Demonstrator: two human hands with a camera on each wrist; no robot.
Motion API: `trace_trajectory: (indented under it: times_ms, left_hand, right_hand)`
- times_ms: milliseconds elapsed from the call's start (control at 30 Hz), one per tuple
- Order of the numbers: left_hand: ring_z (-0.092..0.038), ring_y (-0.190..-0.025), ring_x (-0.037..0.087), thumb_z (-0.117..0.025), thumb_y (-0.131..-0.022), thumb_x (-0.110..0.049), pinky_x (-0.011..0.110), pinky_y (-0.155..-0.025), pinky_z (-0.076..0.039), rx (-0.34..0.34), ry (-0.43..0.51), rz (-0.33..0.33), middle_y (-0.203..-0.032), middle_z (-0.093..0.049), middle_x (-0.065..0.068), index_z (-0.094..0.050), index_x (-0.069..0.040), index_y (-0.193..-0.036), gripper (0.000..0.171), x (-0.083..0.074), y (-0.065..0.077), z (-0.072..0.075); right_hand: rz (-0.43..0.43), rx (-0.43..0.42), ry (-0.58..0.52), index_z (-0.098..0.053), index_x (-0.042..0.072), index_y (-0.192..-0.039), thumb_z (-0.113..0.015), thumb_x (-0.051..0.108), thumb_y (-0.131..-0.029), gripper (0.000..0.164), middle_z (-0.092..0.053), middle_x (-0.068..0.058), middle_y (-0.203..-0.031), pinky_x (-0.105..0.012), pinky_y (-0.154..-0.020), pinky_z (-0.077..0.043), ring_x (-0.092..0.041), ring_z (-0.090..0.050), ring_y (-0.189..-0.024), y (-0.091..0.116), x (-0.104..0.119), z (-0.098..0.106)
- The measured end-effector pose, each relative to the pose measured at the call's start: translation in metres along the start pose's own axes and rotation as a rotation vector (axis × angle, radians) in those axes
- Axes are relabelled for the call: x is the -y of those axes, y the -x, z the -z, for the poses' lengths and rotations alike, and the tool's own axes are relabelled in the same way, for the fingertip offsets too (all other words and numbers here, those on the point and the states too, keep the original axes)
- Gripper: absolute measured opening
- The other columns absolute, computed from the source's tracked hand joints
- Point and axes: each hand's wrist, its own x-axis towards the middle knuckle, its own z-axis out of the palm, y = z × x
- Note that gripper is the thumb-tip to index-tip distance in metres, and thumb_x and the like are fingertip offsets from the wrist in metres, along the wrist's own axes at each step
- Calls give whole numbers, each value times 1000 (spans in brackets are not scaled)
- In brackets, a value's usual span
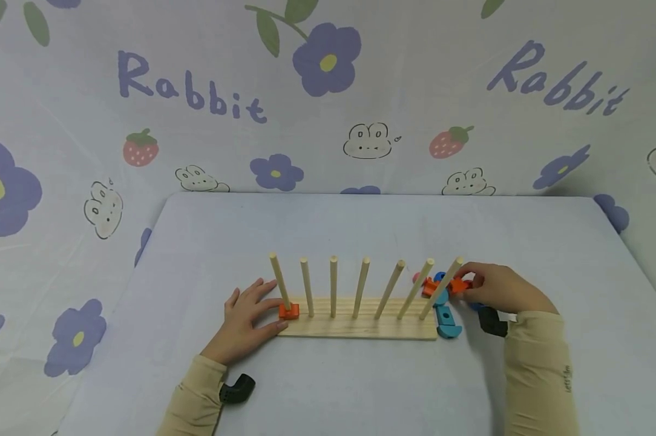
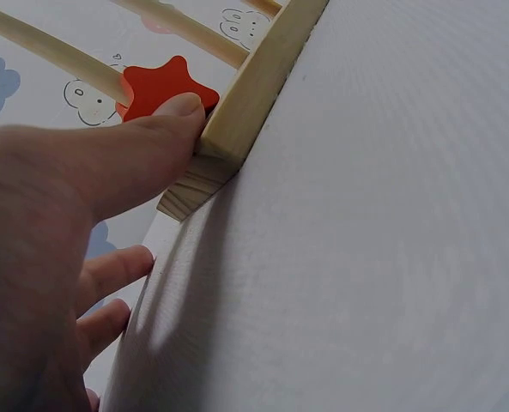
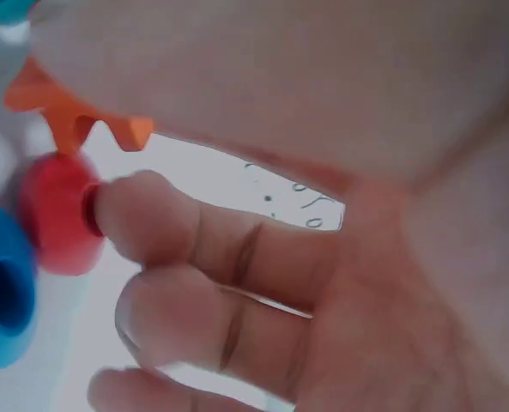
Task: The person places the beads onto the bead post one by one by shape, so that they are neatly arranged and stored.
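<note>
A wooden pegboard (image 1: 360, 330) with several upright pegs lies across the table. An orange-red star-shaped piece (image 2: 168, 86) sits low around its leftmost peg. My left hand (image 1: 246, 321) is spread at the board's left end, its fingers extended and its thumb (image 2: 151, 150) resting against the star and the board's edge. Beyond the right end, my right hand (image 1: 499, 287) pinches an orange notched piece (image 3: 78, 112) between thumb and index finger; the hand hides part of it. The other fingers are near a red holed piece (image 3: 61, 215) and a blue holed piece (image 3: 5, 287).
Loose pieces lie by the board's right end: teal blocks (image 1: 446, 321), another orange piece (image 1: 430, 287) and blue ones, partly behind the pegs. A black camera (image 1: 238, 389) is on the left wrist, another (image 1: 492, 322) on the right. A printed cloth (image 1: 328, 109) hangs behind the table.
</note>
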Motion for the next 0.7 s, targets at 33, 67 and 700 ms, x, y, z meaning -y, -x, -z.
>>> trace_trajectory:
  times_ms: [33,67,700]
  left_hand:
    - [-23,-144,30,-70,-86,-42,63,-110,-1,-1,0,-1,-151,-38,3,-66,-27,-118,36,0,0,0]
    - [-23,-144,30,-70,-86,-42,63,-110,-1,-1,1,0,-151,-38,3,-66,-27,-118,35,0,0,0]
    - [-26,-142,34,-70,-86,-37,64,-109,-3,-33,0,-19,-148,-42,6,-67,-25,-116,33,0,0,-1]
  right_hand:
    - [3,-13,-1,-56,9,-124,-66,29,-88,42,-60,-11,-95,-33,-64,-46,-22,-55,-81,1,0,1]
    - [13,-31,-3,-56,9,-125,-66,32,-89,44,-61,-11,-99,-34,-66,-48,-21,-56,-83,2,-1,2]
    - [194,-411,-274,-42,20,-142,-50,28,-101,43,-55,-8,-118,-25,-73,-51,-20,-61,-86,36,25,25]
